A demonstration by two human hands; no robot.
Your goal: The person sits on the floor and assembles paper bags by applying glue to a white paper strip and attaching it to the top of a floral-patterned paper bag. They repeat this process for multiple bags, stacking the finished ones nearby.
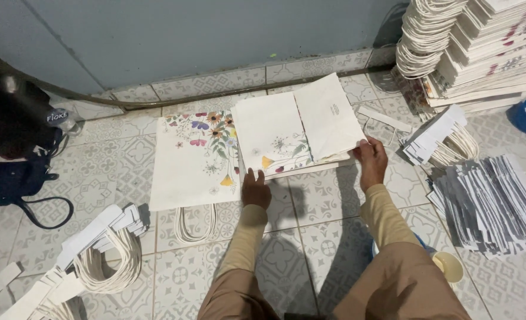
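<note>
Centrally, the left hand (255, 188) lies flat, fingers pressing the lower edge of a folded white paper bag (295, 127) printed with flowers, mid-frame on the tiled floor (310, 201); the right hand (371, 161) grips that bag's right edge, fingers closed on it; just left lies a finished floral bag (194, 160) with cord handles; bundles of white handle strips (100, 243) sit lower left; a tall stack of flat bags (488, 47) fills the upper right; grey-striped sheets (491, 204) lie at right.
</note>
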